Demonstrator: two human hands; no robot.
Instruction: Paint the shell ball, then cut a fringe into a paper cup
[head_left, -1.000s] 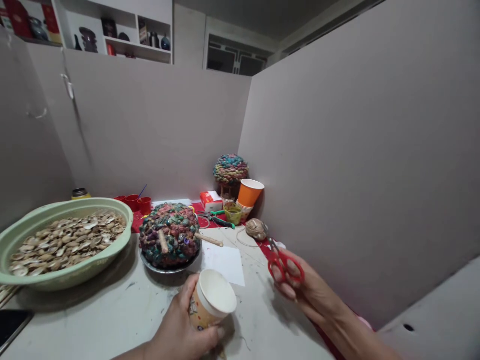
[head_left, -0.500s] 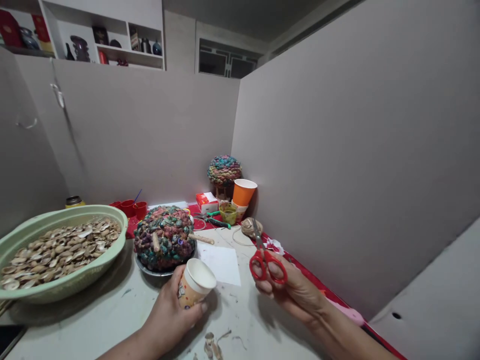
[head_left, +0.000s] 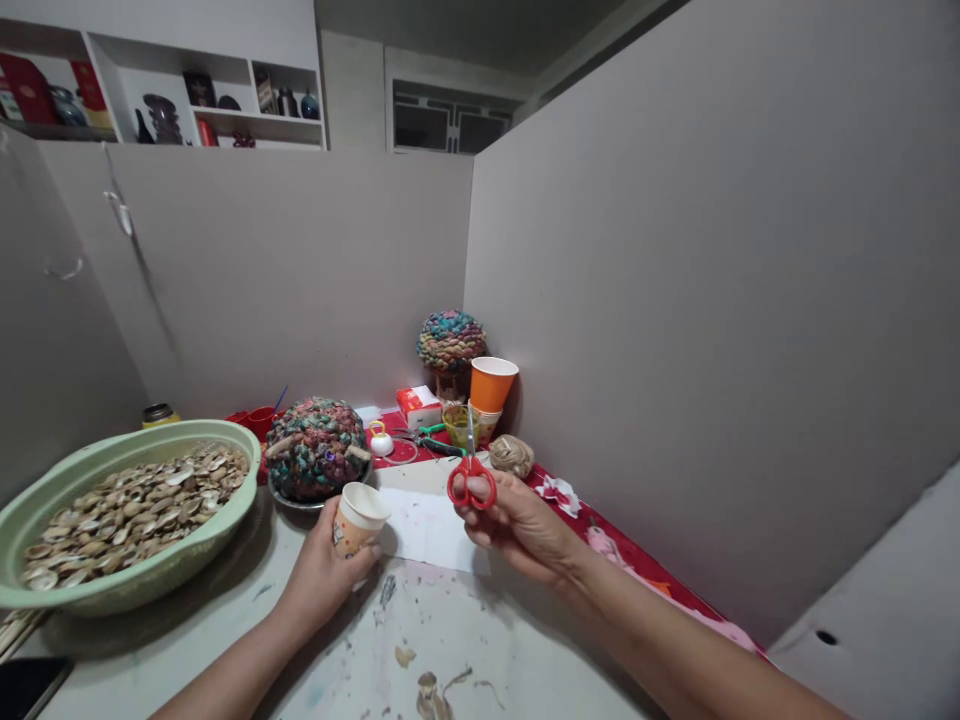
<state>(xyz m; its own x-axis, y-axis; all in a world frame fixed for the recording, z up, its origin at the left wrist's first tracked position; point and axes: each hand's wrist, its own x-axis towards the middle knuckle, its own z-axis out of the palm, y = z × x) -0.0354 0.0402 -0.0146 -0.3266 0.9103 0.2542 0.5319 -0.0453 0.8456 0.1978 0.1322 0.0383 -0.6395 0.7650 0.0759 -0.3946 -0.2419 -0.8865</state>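
Note:
My left hand (head_left: 334,565) is wrapped round a small patterned paper cup (head_left: 358,522), its white open mouth tilted up toward me. Red-handled scissors (head_left: 471,480) are in my right hand (head_left: 525,525), fingers at the handle loops and the blades pointing up and away. The blades look closed together. Just behind the cup, a bumpy multicoloured shell-covered dome (head_left: 319,450) with short light sticks poking out rests in a metal bowl (head_left: 300,502). A white sheet of paper (head_left: 427,530) lies on the table between my hands.
A green basin (head_left: 217,540) of shells stands at left. Along the back are a tissue box (head_left: 418,408), an orange cup (head_left: 493,382), green-handled pliers (head_left: 442,446), a twine ball (head_left: 511,455) and another coloured dome (head_left: 451,342). Dried scraps (head_left: 431,695) lie in front; grey panels rise behind and right.
My right hand has brought the scissors left, toward the cup, and they now point straighter up. The cup in my left hand has shifted left. The view has shifted slightly.

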